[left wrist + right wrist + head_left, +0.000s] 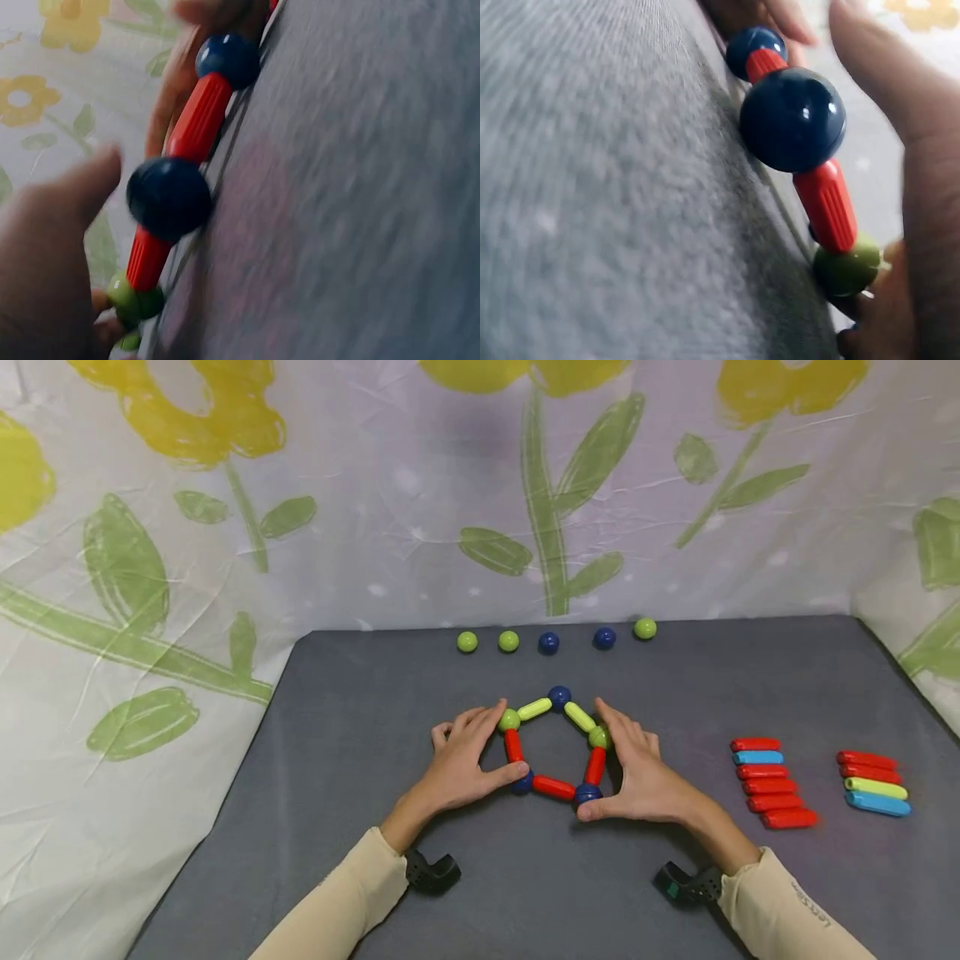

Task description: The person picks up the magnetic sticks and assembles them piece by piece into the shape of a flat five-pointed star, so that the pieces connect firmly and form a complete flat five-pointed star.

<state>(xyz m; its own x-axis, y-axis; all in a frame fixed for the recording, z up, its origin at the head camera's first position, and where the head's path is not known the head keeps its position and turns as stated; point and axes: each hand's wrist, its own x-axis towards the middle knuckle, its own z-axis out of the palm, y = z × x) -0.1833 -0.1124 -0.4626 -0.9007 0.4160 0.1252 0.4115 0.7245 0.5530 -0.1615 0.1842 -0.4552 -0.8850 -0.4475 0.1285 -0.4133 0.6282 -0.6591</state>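
Five balls joined by five sticks make a closed ring (553, 787) between the two hands I watch from afar. I have the left hand (468, 764) spread wide, clasping nothing, its fingertips at a green ball (509, 720) and its thumb just beside a blue ball (169, 199). I see the right hand (647, 777) spread likewise, fingers at a second green ball (599, 737), thumb near a second blue ball (793, 120). Beyond both hands I see a row of loose balls (549, 643); right of the right hand lie six sticks (768, 786), then four more (873, 787).
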